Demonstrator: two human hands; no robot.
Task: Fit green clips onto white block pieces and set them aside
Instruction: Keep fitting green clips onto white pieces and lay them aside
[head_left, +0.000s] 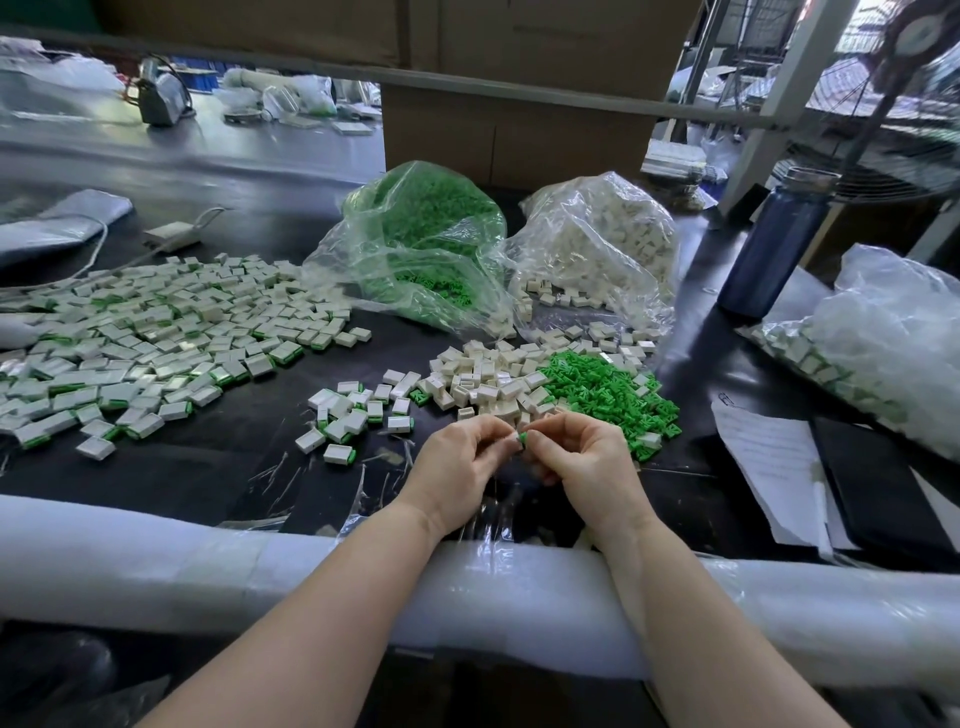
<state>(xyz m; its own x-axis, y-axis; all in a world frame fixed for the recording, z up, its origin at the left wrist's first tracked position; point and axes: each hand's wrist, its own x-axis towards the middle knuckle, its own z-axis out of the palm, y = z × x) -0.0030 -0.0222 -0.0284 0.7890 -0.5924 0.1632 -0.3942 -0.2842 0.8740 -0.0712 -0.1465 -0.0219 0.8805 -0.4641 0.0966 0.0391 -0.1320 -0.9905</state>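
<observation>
Low in the centre of the frame, the person's two hands meet just above the dark counter (218, 467). The left hand (457, 462) curls its fingers around a small white plastic block piece (514, 438), of which only an end shows between the fingertips. The right hand (576, 457) pinches a small green plastic clip (522, 439) against that end. The pieces are held close to the body and off the surface, probably so thumb and forefinger can press the clip home with control; whether it is fully seated cannot be told.

The supplies lie within easy reach just beyond the hands: a loose heap of bare white blocks (488, 379) at centre and, touching it on the right, a heap of loose green clips (602, 389), so each hand can likely draw from its own side. Behind them, in the upper centre, a clear bag of green clips (421, 228) and a clear bag of white blocks (597, 244) serve as refills.

Finished pieces go left: a small cluster of clipped blocks (353, 415) sits left of the hands, and a broad spread of clipped blocks (156, 338) fills the left of the frame, kept well apart from the raw parts. The padded white counter edge (156, 561) across the bottom supports both forearms.
</observation>
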